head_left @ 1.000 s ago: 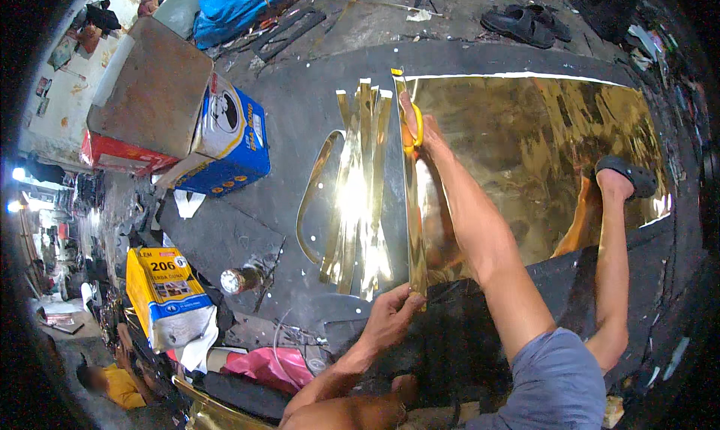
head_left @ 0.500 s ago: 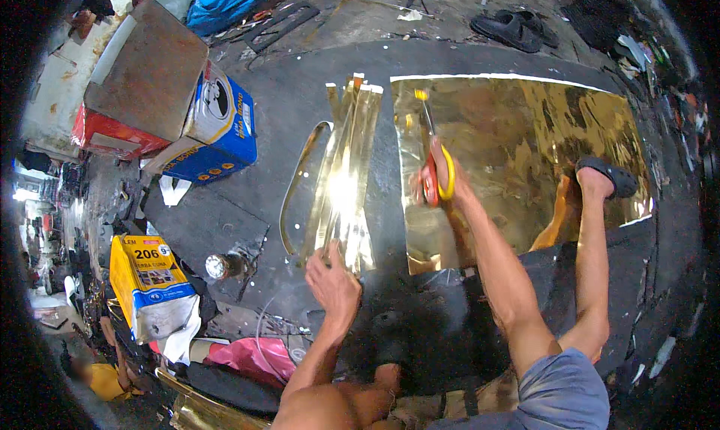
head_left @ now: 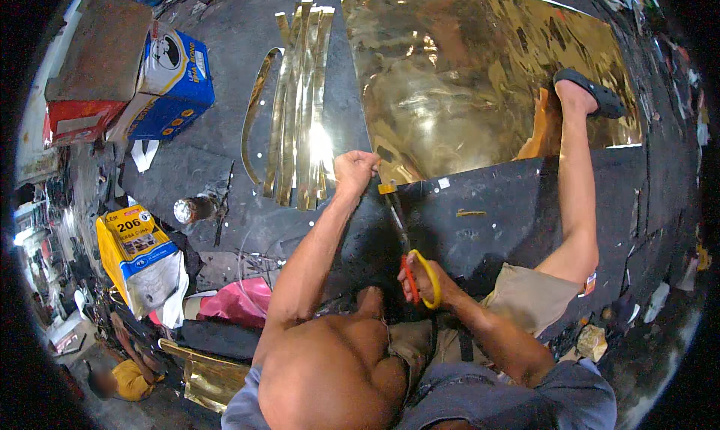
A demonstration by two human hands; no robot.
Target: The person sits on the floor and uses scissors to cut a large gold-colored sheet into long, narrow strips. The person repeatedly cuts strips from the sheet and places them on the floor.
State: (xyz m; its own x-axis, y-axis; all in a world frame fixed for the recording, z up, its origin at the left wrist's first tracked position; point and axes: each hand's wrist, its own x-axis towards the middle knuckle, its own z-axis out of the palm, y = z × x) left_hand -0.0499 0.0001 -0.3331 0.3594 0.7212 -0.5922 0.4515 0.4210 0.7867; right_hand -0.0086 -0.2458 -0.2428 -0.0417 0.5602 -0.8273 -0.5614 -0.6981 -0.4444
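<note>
Fig. — Cutting gold foil sheet on the floor, head view, near to far.

R hand (head_left: 420,280): fingers closed through the yellow-and-red loops of the shears (head_left: 409,239); blades point away from the body, tip at the sheet's near edge.

L hand (head_left: 356,171): fingers curled into a fist, pinching the near left corner of the gold sheet (head_left: 480,77), just beside the shear tip. Whether the blades are apart or closed: cannot tell.

Sheet lies flat on the dark floor mat (head_left: 517,212), far side of both hands; a sandalled foot (head_left: 589,92) rests on its right part & pins it.

Cut strips (head_left: 300,107) lie in a row w/ one curled offcut, just left of the sheet.

Technique (judgement): keep the corner taut w/ L hand, lift it slightly so the lower blade slides under; cut parallel to the left edge for even strip width; long strokes, don't close the tips fully, avoids nicks. Keep the foot's weight on to stop the sheet creeping.
</note>
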